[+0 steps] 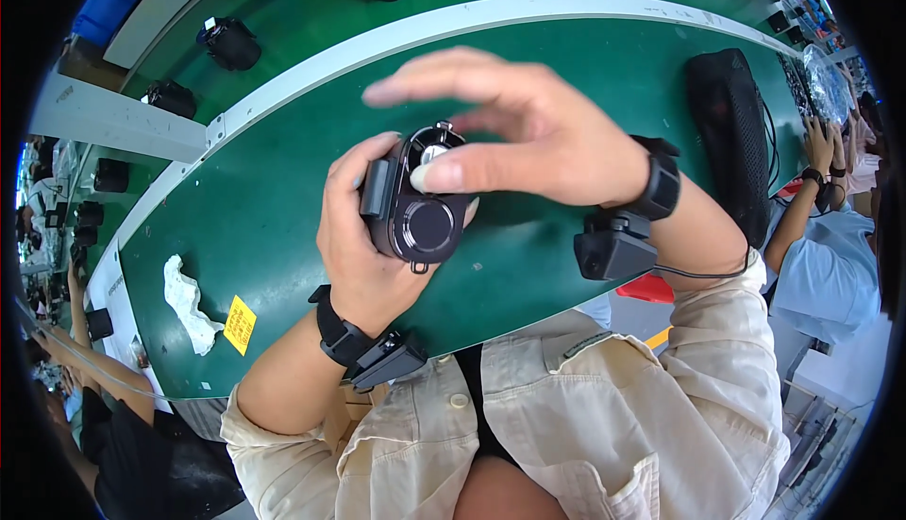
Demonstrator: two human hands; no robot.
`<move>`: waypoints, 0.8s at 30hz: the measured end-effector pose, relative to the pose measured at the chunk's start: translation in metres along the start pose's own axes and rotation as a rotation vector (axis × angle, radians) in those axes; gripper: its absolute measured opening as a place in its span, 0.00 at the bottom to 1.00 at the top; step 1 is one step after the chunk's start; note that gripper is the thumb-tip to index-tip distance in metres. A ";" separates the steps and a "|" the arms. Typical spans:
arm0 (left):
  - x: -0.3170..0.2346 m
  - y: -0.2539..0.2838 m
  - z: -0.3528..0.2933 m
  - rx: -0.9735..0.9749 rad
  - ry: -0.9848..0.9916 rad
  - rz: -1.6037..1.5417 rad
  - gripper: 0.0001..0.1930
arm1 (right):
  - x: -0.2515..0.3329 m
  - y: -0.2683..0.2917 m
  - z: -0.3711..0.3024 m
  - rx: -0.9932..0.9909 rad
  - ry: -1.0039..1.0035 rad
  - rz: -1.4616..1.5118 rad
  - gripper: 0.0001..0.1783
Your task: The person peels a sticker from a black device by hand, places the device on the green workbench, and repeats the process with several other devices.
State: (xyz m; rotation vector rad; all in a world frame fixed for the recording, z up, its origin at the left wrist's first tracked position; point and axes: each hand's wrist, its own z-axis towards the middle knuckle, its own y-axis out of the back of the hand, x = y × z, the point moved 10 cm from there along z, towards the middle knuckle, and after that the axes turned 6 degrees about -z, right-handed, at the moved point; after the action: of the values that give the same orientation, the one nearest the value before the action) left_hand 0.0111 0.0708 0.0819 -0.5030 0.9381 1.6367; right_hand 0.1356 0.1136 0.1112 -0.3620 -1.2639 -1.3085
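The left hand [351, 223] is clamping around a black device [427, 226], which it is holding above the green surface [613, 62]. The right hand [543, 133] is reaching over the device's far end, its fingers spreading apart from the thumb, which is resting over a silvery part [432, 155].

Over the flat green tabletop [283, 237], a rounded black device [427, 226] is right of a crumpled white sheet [189, 305] and rectangular yellow slip [241, 325], left of a black mesh pouch [729, 142], before a white rail [566, 6].
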 end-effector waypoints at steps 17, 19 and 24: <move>0.013 0.001 -0.006 -0.006 -0.029 -0.025 0.43 | -0.023 -0.057 -0.015 0.127 -0.394 0.906 0.23; 0.015 -0.001 -0.007 0.000 -0.023 -0.024 0.43 | -0.024 -0.063 -0.017 0.193 -0.467 1.133 0.21; 0.018 -0.007 -0.005 0.040 0.024 -0.039 0.45 | -0.026 -0.057 -0.015 0.124 -0.295 0.860 0.19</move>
State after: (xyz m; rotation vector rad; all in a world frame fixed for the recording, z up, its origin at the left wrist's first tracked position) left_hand 0.0116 0.0787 0.0634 -0.5117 0.9713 1.5768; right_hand 0.1007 0.0967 0.0598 -0.9138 -1.2077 -0.4496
